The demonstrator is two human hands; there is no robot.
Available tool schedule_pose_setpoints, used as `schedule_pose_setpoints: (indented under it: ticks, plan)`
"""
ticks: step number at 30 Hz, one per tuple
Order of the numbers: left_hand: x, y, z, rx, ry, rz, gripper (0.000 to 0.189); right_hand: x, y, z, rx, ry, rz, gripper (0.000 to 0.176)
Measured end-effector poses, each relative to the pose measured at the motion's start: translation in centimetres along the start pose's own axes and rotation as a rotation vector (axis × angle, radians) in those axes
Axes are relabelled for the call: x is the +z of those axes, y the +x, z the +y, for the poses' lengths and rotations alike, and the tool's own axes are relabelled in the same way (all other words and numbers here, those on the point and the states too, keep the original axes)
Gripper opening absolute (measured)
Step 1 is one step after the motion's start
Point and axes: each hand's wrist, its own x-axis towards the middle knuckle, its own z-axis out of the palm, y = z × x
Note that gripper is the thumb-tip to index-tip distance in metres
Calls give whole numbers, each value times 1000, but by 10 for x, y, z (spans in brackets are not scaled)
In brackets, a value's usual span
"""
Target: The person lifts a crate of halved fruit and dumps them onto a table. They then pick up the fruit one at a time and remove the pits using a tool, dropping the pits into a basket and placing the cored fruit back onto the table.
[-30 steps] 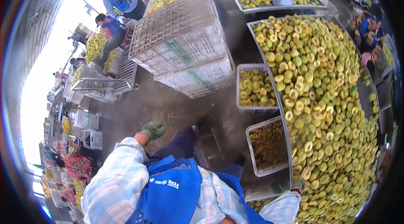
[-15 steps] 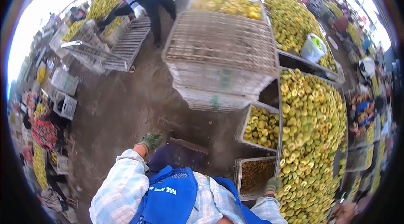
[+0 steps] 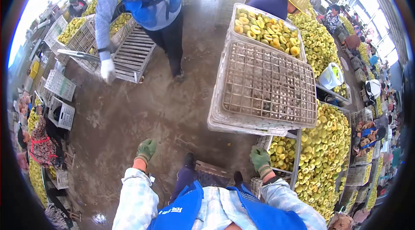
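My left hand (image 3: 147, 150), in a green glove, hangs over the wet floor with its fingers curled and nothing visible in it. My right hand (image 3: 260, 160), gloved too, is loosely closed beside a crate of fruit (image 3: 282, 152), below the stacked crates. No object shows in it. The stack's top crate (image 3: 268, 85) shows a grid surface with no fruit on it. Behind it stands a crate of halved yellow-green fruit (image 3: 268, 31). A long heap of cut fruit (image 3: 322, 154) lies on the right.
A person in a blue vest (image 3: 149, 1) stands ahead on the left, beside a slatted metal cart (image 3: 129, 52). Another person in a straw hat (image 3: 298, 1) bends behind the crates. White crates (image 3: 60, 85) line the left side. A white bucket (image 3: 330, 76) rests at the fruit heap.
My right hand has come up from the crate edge at the lower right. The stack appears farther right, the view has shifted, and the person in the blue vest is nearer.
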Motion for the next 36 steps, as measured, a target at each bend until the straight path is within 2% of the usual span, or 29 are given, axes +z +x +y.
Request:
schedule_pose_setpoints:
  ticks: [4, 6, 7, 9, 10, 12, 15, 17, 19, 22, 25, 28, 31, 34, 36]
  plan:
    - [20, -4, -14, 21, -82, 84, 37, 30, 3, -37, 121, 147, -251, 17]
    - [50, -10, -34, -21, -192, 93, 37, 44, 0, -58, -12, 21, -381, 18]
    - [62, -27, -47, -53, -238, 89, 37, 42, -3, -73, -9, -160, -447, 19]
    - [86, -70, -47, -90, -73, 99, 36, 39, 0, -100, -19, -521, -573, 22]
    - [96, -85, -40, -101, 7, 104, 35, 39, 3, -94, -97, -494, -579, 23]
    - [121, -115, -38, -122, -148, 89, 34, 35, 11, -66, -233, -454, -585, 24]
    - [153, -147, -42, -127, -279, 71, 33, 34, 13, -47, -220, -306, -557, 15]
    - [161, -166, -43, -130, -277, 60, 33, 25, 10, -67, -32, -297, -696, 22]
    - [159, -172, -35, -133, -220, 39, 34, 28, 6, -71, -161, -450, -656, 23]
    - [142, -175, -36, -92, -154, 7, 35, 38, -8, -83, -139, -456, -716, 25]
    - [121, -180, -47, -170, -281, 37, 36, 63, -24, -96, -221, -634, -762, 28]
    - [79, -209, -20, -266, -288, 59, 36, 85, -38, -113, -155, -627, -891, 30]
    - [98, -209, -102, -219, -51, 175, 38, 98, -50, -118, -223, -635, -884, 31]
    - [102, -235, -118, -248, -71, 168, 39, 100, -58, -106, -296, -570, -830, 25]
    - [111, -244, -128, -288, -96, 148, 39, 97, -58, -107, -260, -675, -900, 29]
